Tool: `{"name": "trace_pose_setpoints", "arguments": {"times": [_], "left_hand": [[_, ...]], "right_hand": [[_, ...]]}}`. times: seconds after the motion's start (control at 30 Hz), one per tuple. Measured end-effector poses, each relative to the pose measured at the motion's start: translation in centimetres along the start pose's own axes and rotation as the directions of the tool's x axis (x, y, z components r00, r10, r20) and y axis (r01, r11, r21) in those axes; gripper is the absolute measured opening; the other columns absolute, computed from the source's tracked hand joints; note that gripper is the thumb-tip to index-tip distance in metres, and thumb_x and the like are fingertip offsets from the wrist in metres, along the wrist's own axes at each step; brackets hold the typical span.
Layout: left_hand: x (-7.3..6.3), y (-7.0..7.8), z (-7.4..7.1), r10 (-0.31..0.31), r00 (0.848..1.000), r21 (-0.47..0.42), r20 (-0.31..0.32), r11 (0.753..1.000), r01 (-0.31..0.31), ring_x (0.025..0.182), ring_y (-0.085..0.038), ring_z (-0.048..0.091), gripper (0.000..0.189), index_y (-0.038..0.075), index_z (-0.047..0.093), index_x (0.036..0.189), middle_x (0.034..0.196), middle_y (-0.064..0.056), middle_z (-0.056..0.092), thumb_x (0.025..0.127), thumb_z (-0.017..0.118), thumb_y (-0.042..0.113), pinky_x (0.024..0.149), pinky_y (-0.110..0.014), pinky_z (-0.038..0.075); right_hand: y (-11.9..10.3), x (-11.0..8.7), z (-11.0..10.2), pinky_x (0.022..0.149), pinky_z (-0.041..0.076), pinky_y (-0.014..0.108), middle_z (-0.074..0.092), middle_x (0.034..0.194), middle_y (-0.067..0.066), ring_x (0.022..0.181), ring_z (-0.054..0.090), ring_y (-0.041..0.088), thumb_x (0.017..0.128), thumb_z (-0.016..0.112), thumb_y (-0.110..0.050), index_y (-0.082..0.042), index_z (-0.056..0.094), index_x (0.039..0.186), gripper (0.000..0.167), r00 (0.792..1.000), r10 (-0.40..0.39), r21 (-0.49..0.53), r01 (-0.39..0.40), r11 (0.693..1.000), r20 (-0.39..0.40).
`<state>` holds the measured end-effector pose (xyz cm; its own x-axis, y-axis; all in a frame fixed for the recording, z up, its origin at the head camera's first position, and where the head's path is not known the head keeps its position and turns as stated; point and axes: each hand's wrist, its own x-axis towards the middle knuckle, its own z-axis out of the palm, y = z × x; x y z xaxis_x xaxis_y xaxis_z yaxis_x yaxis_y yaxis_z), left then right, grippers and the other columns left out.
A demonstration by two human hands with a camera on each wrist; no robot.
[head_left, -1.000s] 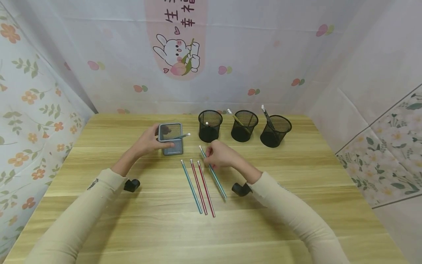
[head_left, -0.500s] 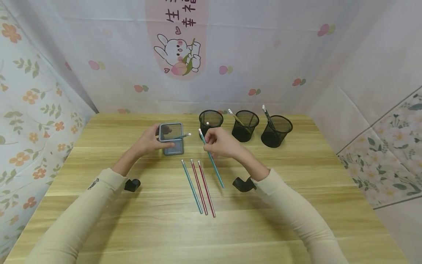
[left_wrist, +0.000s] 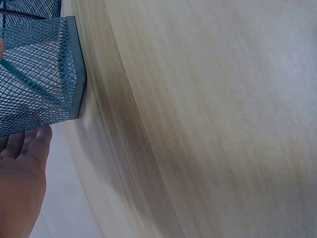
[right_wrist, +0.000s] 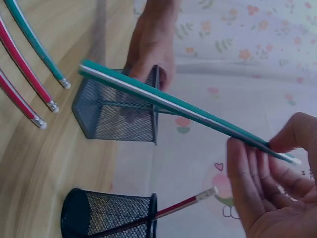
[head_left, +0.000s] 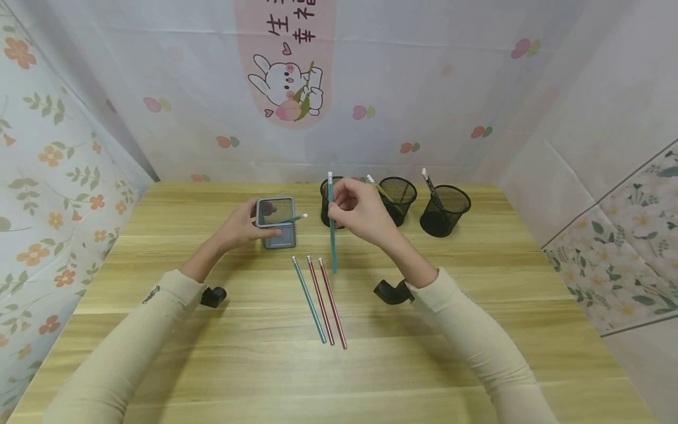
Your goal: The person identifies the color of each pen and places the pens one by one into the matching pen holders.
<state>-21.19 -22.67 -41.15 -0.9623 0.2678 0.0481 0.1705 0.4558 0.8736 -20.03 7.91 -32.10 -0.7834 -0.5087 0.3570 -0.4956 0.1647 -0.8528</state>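
Observation:
My left hand (head_left: 235, 228) grips a grey square mesh pen holder (head_left: 286, 240) by its left side, thumb across the front. A teal pencil (head_left: 301, 217) leans inside it, eraser end sticking out to the right. Between right thumb and fingers, my right hand (head_left: 365, 212) pinches another teal pencil (head_left: 333, 250) near its white eraser end. That pencil hangs above the table, eraser end up, just right of the holder. In the right wrist view, the held pencil (right_wrist: 173, 105) passes in front of the holder (right_wrist: 121, 121). One teal pencil (head_left: 309, 300) and two red pencils (head_left: 320, 300) lie side by side below.
Behind my right hand stands a round black mesh cup (head_left: 325, 206) with a red pencil (right_wrist: 178, 206). To its right are a cup (head_left: 404, 200) with olive pencils and a cup (head_left: 445, 221) with black ones. A printed cloth (head_left: 424, 88) hangs behind the wooden table (head_left: 238, 365).
The right hand has lifted the teal pencil off the table, moving it up and away toward the cups and turning it more upright. The left hand and holder have stayed put.

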Motion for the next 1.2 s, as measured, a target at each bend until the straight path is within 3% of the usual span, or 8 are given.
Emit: {"name": "trace_pose_setpoints", "arguments": {"times": [0.13,0.27,0.57,0.77,0.97,1.2], "left_hand": [[-0.1,0.0,0.0,0.006,1.0,-0.003,0.004,1.0,-0.006,0.135,-0.041,0.045,0.074,-0.007,0.044,0.139,0.141,-0.025,0.053,0.083,0.087,0.014,0.11,-0.054,0.037],[-0.1,-0.1,0.0,0.002,1.0,0.006,0.002,1.0,-0.002,0.134,-0.041,0.046,0.075,-0.007,0.043,0.14,0.14,-0.025,0.054,0.083,0.088,0.014,0.109,-0.055,0.038],[0.0,-0.1,0.0,-0.006,1.0,0.02,0.001,1.0,0.006,0.132,-0.042,0.048,0.078,-0.008,0.042,0.141,0.138,-0.027,0.054,0.082,0.088,0.016,0.108,-0.054,0.039],[0.0,0.0,0.0,-0.003,1.0,0.011,-0.001,1.0,0.003,0.133,-0.041,0.047,0.076,-0.007,0.044,0.14,0.138,-0.026,0.055,0.082,0.088,0.016,0.108,-0.055,0.039],[0.0,0.0,0.0,0.004,1.0,-0.014,0.003,1.0,-0.004,0.134,-0.041,0.046,0.072,-0.007,0.046,0.137,0.14,-0.025,0.054,0.083,0.088,0.014,0.108,-0.055,0.039],[0.1,0.0,0.0,0.01,1.0,-0.006,0.003,1.0,-0.01,0.133,-0.042,0.047,0.071,-0.008,0.046,0.136,0.139,-0.026,0.054,0.082,0.088,0.013,0.107,-0.055,0.04]], "right_hand": [[-0.4,0.3,-0.3,0.063,0.059,0.038,0.063,0.084,0.012,0.069,0.064,0.029,0.091,0.063,0.005,0.002,0.061,0.095,0.005,0.987,-0.118,0.01,0.12,0.993,-0.108],[-0.7,0.6,-0.6,0.062,0.058,0.035,0.061,0.084,0.01,0.07,0.065,0.025,0.092,0.064,0.006,0.002,0.062,0.096,0.007,0.953,-0.234,0.004,0.239,0.971,-0.195],[-1.4,0.9,-0.4,0.062,0.059,0.034,0.063,0.091,0.017,0.072,0.065,0.025,0.094,0.061,0.004,0.008,0.058,0.101,0.009,0.877,-0.404,0.084,0.437,0.896,-0.259],[-1.3,1.2,0.3,0.066,0.06,0.037,0.06,0.096,0.022,0.081,0.067,0.035,0.095,0.059,0.003,0.01,0.055,0.101,0.011,0.835,-0.473,0.121,0.52,0.845,-0.282],[-0.9,1.3,1.6,0.072,0.06,0.041,0.06,0.098,0.024,0.086,0.067,0.03,0.093,0.058,0.008,0.01,0.056,0.102,0.01,0.813,-0.511,0.132,0.56,0.818,-0.281],[0.0,1.4,3.0,0.069,0.059,0.051,0.06,0.096,0.027,0.084,0.065,0.04,0.085,0.06,0.022,0.011,0.056,0.101,0.02,0.793,-0.56,0.102,0.594,0.798,-0.24]]}}
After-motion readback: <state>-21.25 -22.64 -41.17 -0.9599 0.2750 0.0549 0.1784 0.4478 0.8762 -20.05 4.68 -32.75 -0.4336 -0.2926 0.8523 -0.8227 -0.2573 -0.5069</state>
